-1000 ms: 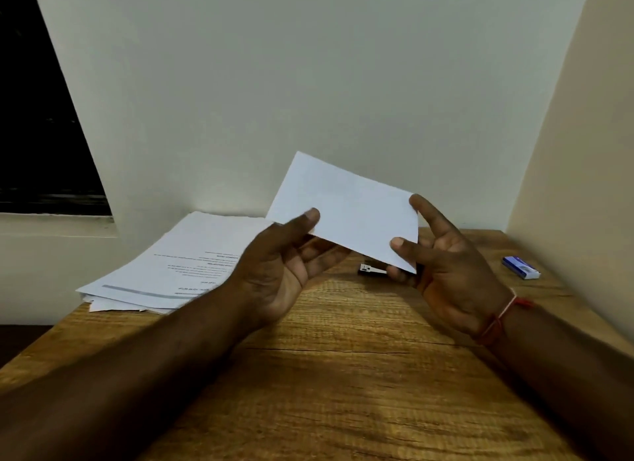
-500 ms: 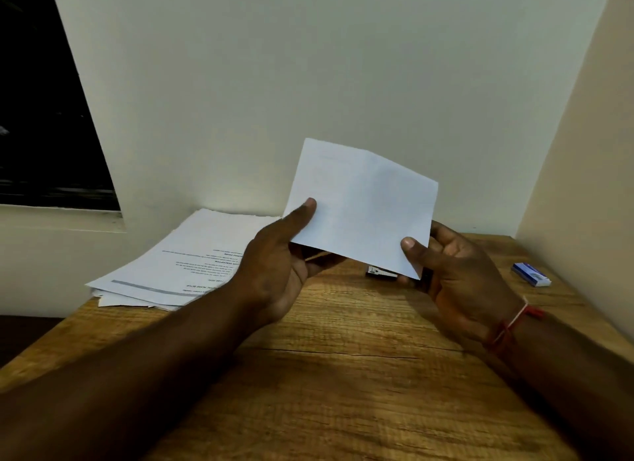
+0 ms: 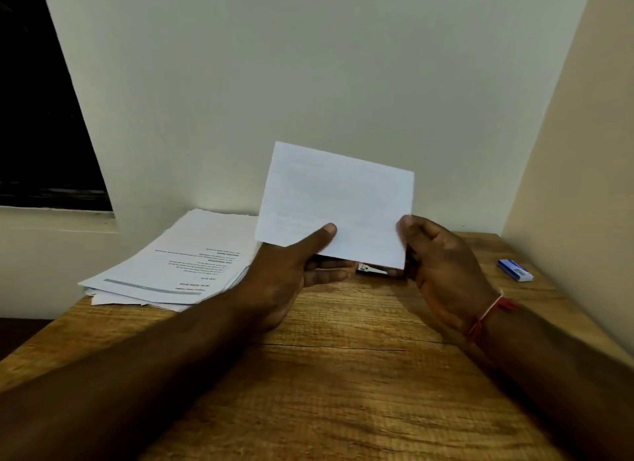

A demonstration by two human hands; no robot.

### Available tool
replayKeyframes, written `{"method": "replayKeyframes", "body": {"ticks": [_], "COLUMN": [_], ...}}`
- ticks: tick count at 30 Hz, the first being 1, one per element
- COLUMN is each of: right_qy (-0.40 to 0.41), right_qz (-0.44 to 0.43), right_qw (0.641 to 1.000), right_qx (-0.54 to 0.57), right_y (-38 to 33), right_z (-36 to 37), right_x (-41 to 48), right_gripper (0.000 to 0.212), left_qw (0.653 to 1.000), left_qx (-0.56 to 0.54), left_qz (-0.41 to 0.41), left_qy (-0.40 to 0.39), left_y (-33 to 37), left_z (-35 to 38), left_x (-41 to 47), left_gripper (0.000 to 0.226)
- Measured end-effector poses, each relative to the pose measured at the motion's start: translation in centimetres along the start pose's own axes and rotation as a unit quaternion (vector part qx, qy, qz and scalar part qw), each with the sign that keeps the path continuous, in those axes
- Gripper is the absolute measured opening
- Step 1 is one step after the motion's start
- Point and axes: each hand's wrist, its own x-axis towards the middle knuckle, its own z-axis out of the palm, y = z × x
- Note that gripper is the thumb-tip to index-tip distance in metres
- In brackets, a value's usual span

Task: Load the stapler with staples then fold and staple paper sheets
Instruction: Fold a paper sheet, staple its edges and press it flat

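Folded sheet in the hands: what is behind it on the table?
A metal end of the stapler shows below the lower edge of the folded sheet, on the table. The sheet hides the rest.

paper stack [image 3: 178, 265], upside-down heading "TASK DESCRIPTION", rest unreadable

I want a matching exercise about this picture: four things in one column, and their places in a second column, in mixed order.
Things
1. white sheet
2. pile of printed papers
3. stapler
4. blue box

Places
A. lying on the right side of the table
B. pinched by the left hand and the right hand, above the table
C. lying on the far left corner of the table
D. on the table between the two hands, partly hidden

Pairs: 1-B, 2-C, 3-D, 4-A
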Motion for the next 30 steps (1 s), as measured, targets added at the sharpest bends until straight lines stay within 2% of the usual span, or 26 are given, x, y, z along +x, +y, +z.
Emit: {"method": "replayKeyframes", "body": {"ticks": [2, 3, 6, 8, 10, 12, 15, 16, 18, 20, 22, 25, 30], "right_qy": [0.07, 0.078, 0.005, -0.024, -0.03, -0.023, -0.011, -0.009, -0.019, -0.036, -0.049, -0.075, -0.117], "right_qz": [-0.021, -0.032, 0.0, -0.027, -0.079, -0.1, -0.094, -0.077, -0.019, 0.017, 0.063, 0.131, 0.161], "right_qw": [0.991, 0.979, 0.923, 0.858, 0.801, 0.791, 0.822, 0.859, 0.948, 0.984, 0.994, 0.988, 0.966], "right_qx": [-0.114, -0.186, -0.385, -0.512, -0.593, -0.604, -0.561, -0.506, -0.318, -0.172, -0.08, 0.014, 0.168], "right_y": [0.2, 0.6, 2.5, 3.9, 4.5, 4.4, 4.3, 4.1, 3.6, 2.8, 2.0, 1.3, 0.8], "right_z": [-1.0, -1.7, -2.8, -3.1, -2.7, -2.5, -2.4, -2.4, -1.9, -1.5, -1.3, -0.3, 1.1], "right_x": [1.0, 1.5, 2.5, 3.2, 3.8, 4.0, 3.5, 3.2, 2.4, 1.7, 0.9, -0.2, -1.2], "right_gripper": [0.027, 0.028, 0.055, 0.065, 0.054, 0.036, 0.023, 0.018, 0.006, 0.009, 0.016, 0.023, 0.05], "left_qw": [1.0, 0.999, 0.998, 0.997, 0.997, 0.998, 0.997, 0.996, 0.995, 0.992, 0.99, 0.988, 0.989], "left_qx": [-0.013, -0.023, -0.055, -0.066, -0.066, -0.063, -0.056, -0.051, -0.046, -0.055, -0.072, -0.092, -0.083], "left_qz": [0.001, -0.002, -0.007, -0.008, -0.008, -0.007, -0.002, 0.004, 0.02, 0.027, 0.03, 0.036, 0.065], "left_qy": [0.014, 0.022, 0.038, 0.032, 0.026, 0.027, 0.055, 0.067, 0.09, 0.108, 0.116, 0.117, 0.107], "left_y": [0.4, 0.7, 1.3, 1.4, 1.4, 1.2, 1.0, 1.0, 1.3, 1.9, 2.6, 2.9, -0.1], "left_z": [-0.3, -0.5, -0.9, -0.8, -0.8, -0.6, -0.1, 0.1, 0.4, 0.9, 2.0, 3.9, 5.3], "left_x": [0.3, 0.5, 0.9, 0.8, 0.9, 1.0, 1.0, 1.1, 1.1, 1.2, 1.3, 1.6, 1.4], "left_gripper": [0.046, 0.049, 0.051, 0.051, 0.052, 0.051, 0.059, 0.059, 0.052, 0.05, 0.049, 0.05, 0.055]}}
